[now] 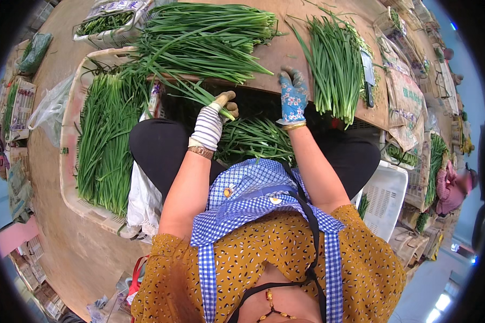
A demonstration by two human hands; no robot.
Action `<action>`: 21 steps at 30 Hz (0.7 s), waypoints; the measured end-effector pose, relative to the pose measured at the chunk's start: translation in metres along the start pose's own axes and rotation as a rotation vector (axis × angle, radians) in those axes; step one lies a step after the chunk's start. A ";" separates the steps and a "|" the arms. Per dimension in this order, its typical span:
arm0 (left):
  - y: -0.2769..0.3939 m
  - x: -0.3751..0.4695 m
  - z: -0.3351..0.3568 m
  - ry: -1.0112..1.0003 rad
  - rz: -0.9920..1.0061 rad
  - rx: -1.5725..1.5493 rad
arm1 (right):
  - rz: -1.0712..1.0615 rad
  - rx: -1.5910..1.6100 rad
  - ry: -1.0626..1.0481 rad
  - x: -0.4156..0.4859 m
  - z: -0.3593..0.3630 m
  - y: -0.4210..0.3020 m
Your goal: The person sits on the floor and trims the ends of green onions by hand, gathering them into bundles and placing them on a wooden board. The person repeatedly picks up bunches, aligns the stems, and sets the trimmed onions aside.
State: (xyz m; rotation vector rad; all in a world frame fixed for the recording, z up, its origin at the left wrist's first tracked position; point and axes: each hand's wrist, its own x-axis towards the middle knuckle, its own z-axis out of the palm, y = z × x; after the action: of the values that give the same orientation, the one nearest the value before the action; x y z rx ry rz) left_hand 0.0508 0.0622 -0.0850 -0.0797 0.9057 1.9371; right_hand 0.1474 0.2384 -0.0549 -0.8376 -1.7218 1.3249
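Note:
My left hand (213,121), in a striped glove with bare-looking tan fingertips, grips a few garlic chive stalks (200,95). Their pale ends poke out below the fingers, and the leaves trail up and left. My right hand (294,97), in a blue floral glove, holds nothing visible over the front edge of the wooden board (281,56). Its fingers are slightly bent. A large pile of garlic chives (210,40) lies across the board ahead. Right of my right hand rests a neater bundle of chives (334,68), with a black-handled knife (368,76) beside it.
At left stands a plastic crate (66,161) filled with chives (105,141). Loose leaves (254,139) lie between my knees. A white crate (384,198) sits at right, below woven sacks (406,97). Farther right, another person (452,187) is beside more crates.

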 end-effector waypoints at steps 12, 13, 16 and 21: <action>0.005 -0.006 0.007 -0.027 -0.002 0.018 | -0.155 0.050 -0.052 0.026 -0.062 -0.072; 0.005 -0.003 0.001 -0.109 0.009 -0.016 | -0.177 0.103 0.011 0.027 -0.074 -0.089; 0.006 -0.005 0.023 0.029 0.020 0.098 | -0.054 0.466 0.194 0.024 -0.098 -0.100; -0.003 -0.003 0.021 -0.233 0.034 0.091 | 0.466 0.617 -0.199 -0.020 -0.046 -0.065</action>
State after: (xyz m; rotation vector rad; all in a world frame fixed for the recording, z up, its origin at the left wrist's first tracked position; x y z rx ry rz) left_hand 0.0615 0.0744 -0.0704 0.2119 0.8418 1.8867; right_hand 0.1945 0.2265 0.0113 -0.7754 -1.1590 2.1657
